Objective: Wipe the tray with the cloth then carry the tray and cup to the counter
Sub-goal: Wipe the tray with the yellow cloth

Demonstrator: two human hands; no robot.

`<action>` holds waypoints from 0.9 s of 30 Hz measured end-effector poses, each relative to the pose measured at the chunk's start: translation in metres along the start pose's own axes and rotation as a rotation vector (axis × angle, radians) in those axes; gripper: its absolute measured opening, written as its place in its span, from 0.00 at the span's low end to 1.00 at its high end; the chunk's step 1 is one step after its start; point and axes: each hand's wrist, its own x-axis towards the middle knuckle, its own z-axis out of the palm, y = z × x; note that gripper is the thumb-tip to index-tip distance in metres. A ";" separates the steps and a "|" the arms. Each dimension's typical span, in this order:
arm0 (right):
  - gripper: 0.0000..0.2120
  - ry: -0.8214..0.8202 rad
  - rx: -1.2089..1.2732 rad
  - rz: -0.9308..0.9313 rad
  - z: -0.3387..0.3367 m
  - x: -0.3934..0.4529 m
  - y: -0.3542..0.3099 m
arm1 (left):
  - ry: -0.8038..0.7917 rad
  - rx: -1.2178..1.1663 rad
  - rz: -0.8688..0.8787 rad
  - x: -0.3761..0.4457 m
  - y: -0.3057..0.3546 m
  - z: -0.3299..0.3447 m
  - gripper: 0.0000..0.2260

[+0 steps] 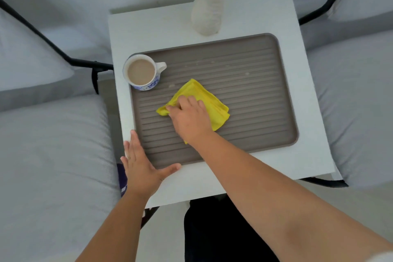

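Note:
A grey-brown ribbed tray (251,83) lies on a small white table (302,66). In its far left corner stands a white and blue cup (142,72) full of milky drink. My right hand (190,118) presses a folded yellow cloth (209,100) flat on the tray's middle, fingers bent over the cloth's left part. My left hand (139,162) lies flat with fingers spread against the tray's near left corner, holding nothing. A few pale drops show on the tray near the cup and toward the far side.
A white vase (207,16) with white flowers stands on the table just behind the tray. Grey cushioned seats with black frames (53,44) flank the table on both sides. My dark trouser leg (212,229) is below the table's near edge.

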 end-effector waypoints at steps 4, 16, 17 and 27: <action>0.09 0.042 0.073 0.305 -0.018 0.000 0.072 | -0.012 -0.021 0.004 -0.001 0.003 0.000 0.66; 0.16 0.234 -0.003 0.792 -0.024 -0.006 0.110 | -0.026 -0.011 -0.007 -0.001 0.005 -0.002 0.66; 0.16 0.262 0.004 0.725 -0.019 -0.003 0.096 | -0.029 -0.010 -0.006 -0.001 0.004 -0.002 0.66; 0.16 0.005 0.013 0.019 0.021 0.008 -0.037 | -0.012 -0.007 -0.014 0.001 0.004 0.000 0.67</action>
